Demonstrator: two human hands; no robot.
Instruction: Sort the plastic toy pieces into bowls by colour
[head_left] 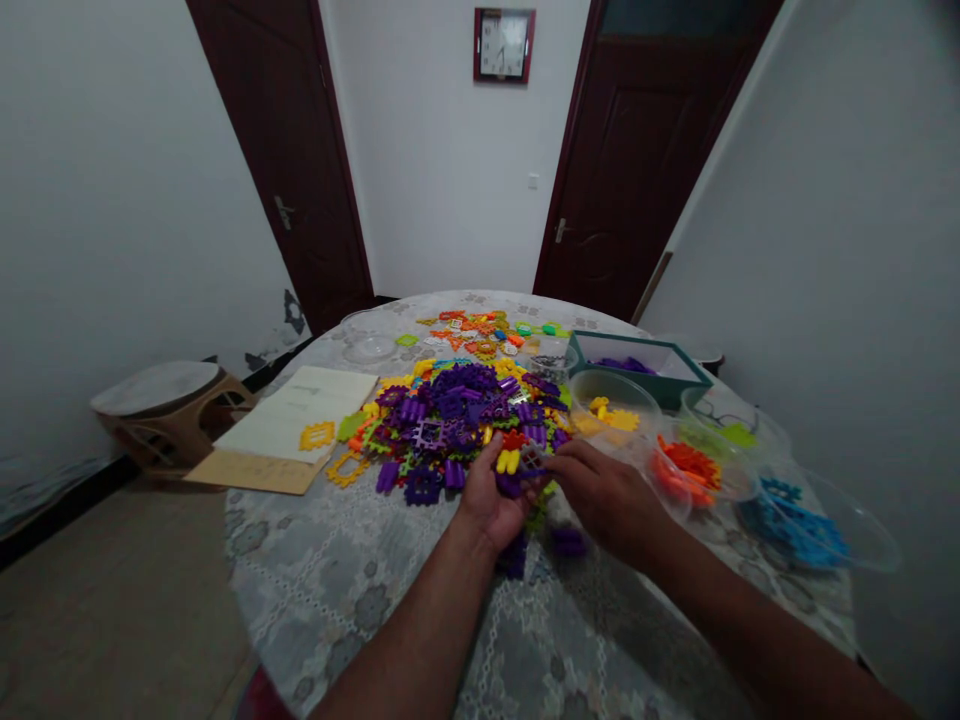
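Just below the frame's centre, a small cluster of plastic pieces (pixel 508 461), yellow, red, grey and purple, sits between 2 bare hands. The left hand (pixel 487 505), palm up, cups it; the right hand (pixel 604 492), at right, pinches narrowly at its right edge. The cluster looks light, stiff and smooth, probably sturdy, though its joints could pop apart if twisted; its outer edges seem the best hold. Past the hands, a pile of mostly purple pieces (pixel 452 402) fills the middle. At right, clear tubs (pixel 630 385) hold coloured pieces. Farther back stands a green-rimmed box (pixel 679 391); a clock (pixel 504 46) hangs at top centre.
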